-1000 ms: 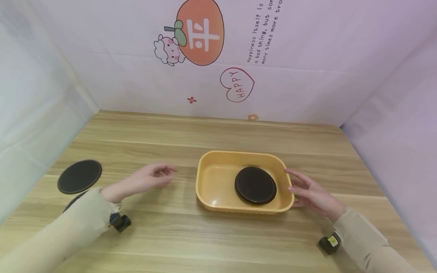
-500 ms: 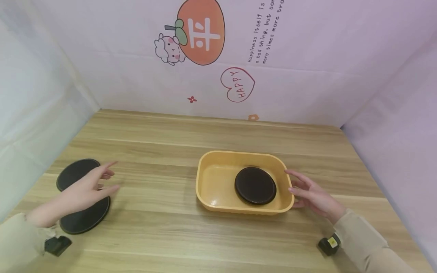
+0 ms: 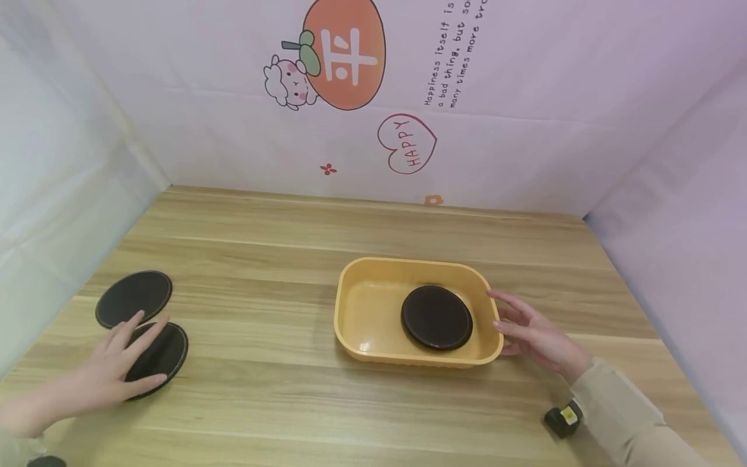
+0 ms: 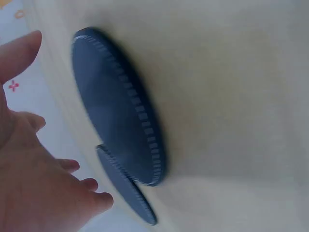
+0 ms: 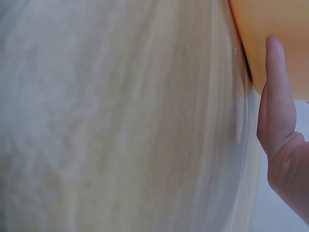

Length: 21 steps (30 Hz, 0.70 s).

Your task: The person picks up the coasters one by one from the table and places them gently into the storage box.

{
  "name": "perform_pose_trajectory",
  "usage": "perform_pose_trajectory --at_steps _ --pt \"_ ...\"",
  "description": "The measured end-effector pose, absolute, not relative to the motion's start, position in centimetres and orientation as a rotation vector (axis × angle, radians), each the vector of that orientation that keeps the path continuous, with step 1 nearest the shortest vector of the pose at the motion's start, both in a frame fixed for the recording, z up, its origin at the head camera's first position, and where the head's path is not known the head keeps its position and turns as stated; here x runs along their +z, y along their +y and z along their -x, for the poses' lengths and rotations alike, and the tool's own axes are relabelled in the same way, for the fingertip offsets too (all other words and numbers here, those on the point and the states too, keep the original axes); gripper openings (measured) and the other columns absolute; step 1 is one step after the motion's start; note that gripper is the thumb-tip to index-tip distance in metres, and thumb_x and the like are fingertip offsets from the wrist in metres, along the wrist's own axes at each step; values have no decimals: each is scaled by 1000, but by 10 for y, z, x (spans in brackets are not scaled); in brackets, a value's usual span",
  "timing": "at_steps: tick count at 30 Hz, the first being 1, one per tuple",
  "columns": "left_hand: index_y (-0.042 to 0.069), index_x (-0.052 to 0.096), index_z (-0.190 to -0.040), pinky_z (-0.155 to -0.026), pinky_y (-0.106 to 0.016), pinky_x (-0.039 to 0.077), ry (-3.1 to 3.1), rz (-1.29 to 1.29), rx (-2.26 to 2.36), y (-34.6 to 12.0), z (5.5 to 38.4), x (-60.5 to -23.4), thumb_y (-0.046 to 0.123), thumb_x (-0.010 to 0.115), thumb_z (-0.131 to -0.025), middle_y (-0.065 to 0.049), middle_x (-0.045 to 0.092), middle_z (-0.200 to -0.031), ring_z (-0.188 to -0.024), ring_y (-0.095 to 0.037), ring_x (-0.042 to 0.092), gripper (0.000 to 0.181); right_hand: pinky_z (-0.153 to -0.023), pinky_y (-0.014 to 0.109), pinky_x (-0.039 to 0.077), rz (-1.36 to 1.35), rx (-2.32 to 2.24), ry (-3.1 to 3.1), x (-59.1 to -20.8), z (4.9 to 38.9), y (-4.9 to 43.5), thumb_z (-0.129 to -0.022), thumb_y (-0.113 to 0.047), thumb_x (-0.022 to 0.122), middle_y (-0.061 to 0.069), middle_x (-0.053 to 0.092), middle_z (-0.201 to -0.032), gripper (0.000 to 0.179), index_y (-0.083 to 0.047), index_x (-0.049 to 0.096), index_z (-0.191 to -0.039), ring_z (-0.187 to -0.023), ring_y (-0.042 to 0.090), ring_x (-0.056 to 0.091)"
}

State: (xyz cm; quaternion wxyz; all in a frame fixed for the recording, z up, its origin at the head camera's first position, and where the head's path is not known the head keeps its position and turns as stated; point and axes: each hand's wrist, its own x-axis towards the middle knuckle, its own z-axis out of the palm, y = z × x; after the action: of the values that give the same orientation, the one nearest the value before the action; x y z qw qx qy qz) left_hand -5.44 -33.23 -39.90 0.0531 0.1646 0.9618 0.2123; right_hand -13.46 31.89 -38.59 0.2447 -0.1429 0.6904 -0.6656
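In the head view my left hand (image 3: pixel 102 376) hovers with spread fingers over the nearer of two round black coasters (image 3: pixel 166 353) on the left of the table. White stitching runs along the edge of this coaster (image 4: pixel 116 106) in the left wrist view, with the fingers apart from it. Just behind lies the other coaster (image 3: pixel 134 297). A yellow plastic box (image 3: pixel 370 305) sits right of centre, with a black coaster (image 3: pixel 437 317) flat inside its right half. My right hand (image 3: pixel 543 337) touches the box's right side with fairly straight fingers, fingertips at the rim.
A wood-grain table (image 3: pixel 262 402) lies under everything. White cloth walls (image 3: pixel 222 130) enclose it at the back and both sides, the back one printed with cartoons and lettering. Small black cameras (image 3: pixel 563 418) are strapped at the wrists.
My left hand has moved left and toward me, from beside the box to above the nearer coaster. The right hand, box and coasters stay in place.
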Motion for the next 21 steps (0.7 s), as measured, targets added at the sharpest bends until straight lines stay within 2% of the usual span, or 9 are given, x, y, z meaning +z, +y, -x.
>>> perform_pose_trajectory --at_steps 4,7,11,13,16,21 --pt "28 1 -153 -82 -84 13 2853 -482 633 -336 47 -412 26 69 -85 -39 -4 -149 -124 -71 2 97 -79 44 55 378 -1805 1905 -386 134 319 -98 -5 47 1 41 -128 52 -34 38 -140 -106 14 59" --pt "32 1 -153 -90 -82 -3 2802 -482 666 -337 43 -419 25 65 -88 -40 -6 -149 -124 -72 -4 91 -79 46 55 338 -1782 1941 -385 134 318 -97 -6 48 16 34 -135 52 -34 37 -140 -106 13 59" --pt "33 1 -153 -93 -77 -17 2777 -462 684 -335 42 -423 24 59 -93 -39 -11 -149 -124 -72 -8 83 -80 46 54 326 -1776 1953 -384 135 317 -97 -6 49 37 15 -143 54 -33 34 -142 -107 11 57" --pt "31 1 -153 -93 -77 -17 2776 -462 683 -333 44 -423 24 56 -95 -37 -13 -149 -125 -70 -10 80 -80 46 55 328 -1778 1956 -383 135 317 -97 -6 49 40 8 -144 55 -33 34 -143 -106 10 57" --pt "31 4 -153 -94 -77 -14 2777 -463 677 -328 48 -422 25 55 -96 -36 -11 -151 -128 -67 -12 76 -79 45 55 313 -1773 1962 -382 134 317 -97 -7 49 40 7 -144 55 -32 33 -143 -106 9 56" --pt "35 9 -152 -98 -77 -7 2797 -482 629 -316 56 -421 26 57 -95 -38 -1 -150 -128 -68 -2 76 -80 46 54 300 -1769 1952 -384 134 316 -97 -8 50 38 11 -144 56 -29 31 -145 -106 10 56"
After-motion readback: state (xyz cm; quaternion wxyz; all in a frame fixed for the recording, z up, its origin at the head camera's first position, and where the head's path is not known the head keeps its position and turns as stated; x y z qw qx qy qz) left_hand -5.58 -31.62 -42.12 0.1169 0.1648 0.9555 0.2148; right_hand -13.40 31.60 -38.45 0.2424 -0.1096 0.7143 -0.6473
